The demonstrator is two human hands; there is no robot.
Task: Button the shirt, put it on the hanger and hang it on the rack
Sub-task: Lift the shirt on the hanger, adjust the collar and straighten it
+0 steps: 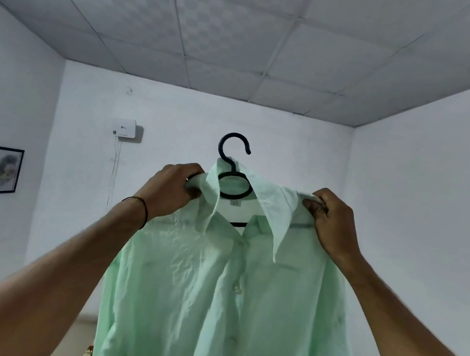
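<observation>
Centre frame, left hand (172,191) and right hand (330,218) each grip a shoulder of the pale green buttoned cotton shirt (215,292), seemingly settling it on the black plastic hanger (233,171).

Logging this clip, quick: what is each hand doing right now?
Left hand: closed, gripping the green shirt at one shoulder.
Right hand: closed, pinching the green shirt at the other shoulder.

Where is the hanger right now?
In the head view the black hanger is centre frame inside the green shirt, its hook poking up out of the collar, between the left hand and the right hand.
</observation>
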